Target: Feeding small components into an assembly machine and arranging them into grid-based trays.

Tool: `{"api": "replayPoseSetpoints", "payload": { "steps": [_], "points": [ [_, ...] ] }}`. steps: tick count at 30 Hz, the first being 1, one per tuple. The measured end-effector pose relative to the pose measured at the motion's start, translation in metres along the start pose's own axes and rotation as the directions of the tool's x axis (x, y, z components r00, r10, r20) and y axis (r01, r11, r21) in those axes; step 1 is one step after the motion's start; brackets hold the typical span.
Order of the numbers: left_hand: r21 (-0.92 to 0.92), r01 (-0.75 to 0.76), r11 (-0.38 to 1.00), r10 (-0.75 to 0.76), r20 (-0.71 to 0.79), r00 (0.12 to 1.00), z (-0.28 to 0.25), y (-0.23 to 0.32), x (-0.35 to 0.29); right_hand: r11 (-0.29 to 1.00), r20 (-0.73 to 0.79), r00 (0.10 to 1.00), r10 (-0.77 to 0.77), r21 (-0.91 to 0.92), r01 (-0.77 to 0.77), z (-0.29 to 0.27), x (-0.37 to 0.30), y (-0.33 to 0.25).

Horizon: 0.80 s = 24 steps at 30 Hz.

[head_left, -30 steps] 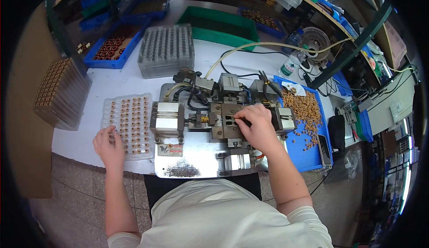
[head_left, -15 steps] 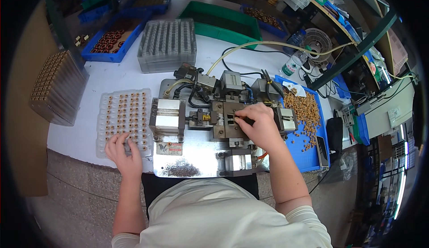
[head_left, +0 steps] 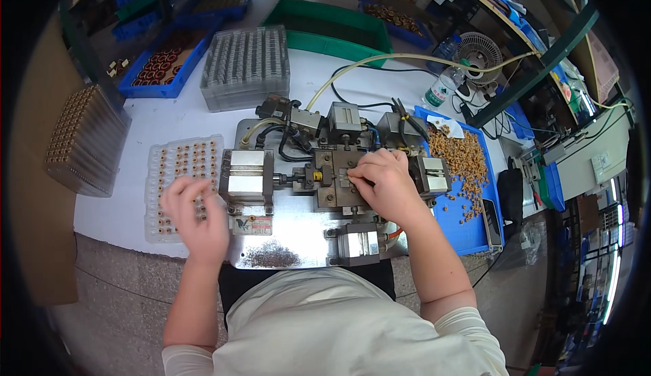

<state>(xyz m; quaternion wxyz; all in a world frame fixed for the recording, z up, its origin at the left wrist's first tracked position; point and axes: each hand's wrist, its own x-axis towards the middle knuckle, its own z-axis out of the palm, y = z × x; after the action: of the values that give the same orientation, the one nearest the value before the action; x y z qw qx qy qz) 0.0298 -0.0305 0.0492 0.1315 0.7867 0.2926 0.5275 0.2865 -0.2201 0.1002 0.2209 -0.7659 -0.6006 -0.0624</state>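
Item: metal fixture (head_left: 325,186), one, at table centre. Your right hand (head_left: 383,185) stays on its middle block, fingers pinched narrow; what they grip cannot be told. Your left hand (head_left: 193,216), blurred, has shifted from the clear parts tray (head_left: 178,166) toward the fixture's 9 o'clock edge, fingers loosely curled, contents uncertain. One blue tray of brown parts (head_left: 468,166) lies at 3 o'clock; one stacked clear tray pile (head_left: 247,64) at 11 o'clock.

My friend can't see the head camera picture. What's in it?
A person's right hand rests on a small metal press machine, while the left hand hovers blurred over a clear tray of small brown rings. A blue tray of tan parts sits right.
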Motion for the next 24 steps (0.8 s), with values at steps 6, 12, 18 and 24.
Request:
{"api": "replayPoseSetpoints", "payload": {
  "steps": [6, 12, 18, 24],
  "points": [
    [-0.398, -0.245, 0.884, 0.389, 0.334, 0.859, 0.073, 0.082, 0.044, 0.987, -0.250, 0.964, 0.092, 0.151, -0.055, -0.009, -0.018, 0.017],
    [-0.410, -0.309, 0.858, 0.504, 0.559, 0.659, 0.110, 0.095, 0.039, 0.907, -0.611, 0.682, 0.403, 0.166, -0.387, -0.049, -0.089, 0.076],
    [-0.357, -0.404, 0.842, 0.539, 0.547, 0.641, 0.123, 0.100, 0.030, 0.455, -0.406, 0.334, 0.851, 0.250, -0.855, -0.034, -0.168, 0.129],
    [-0.354, -0.297, 0.887, 0.430, 0.398, 0.810, 0.098, 0.108, 0.041, 0.382, -0.306, 0.369, 0.878, -0.019, -0.924, -0.005, -0.183, 0.143]
  ]
}}
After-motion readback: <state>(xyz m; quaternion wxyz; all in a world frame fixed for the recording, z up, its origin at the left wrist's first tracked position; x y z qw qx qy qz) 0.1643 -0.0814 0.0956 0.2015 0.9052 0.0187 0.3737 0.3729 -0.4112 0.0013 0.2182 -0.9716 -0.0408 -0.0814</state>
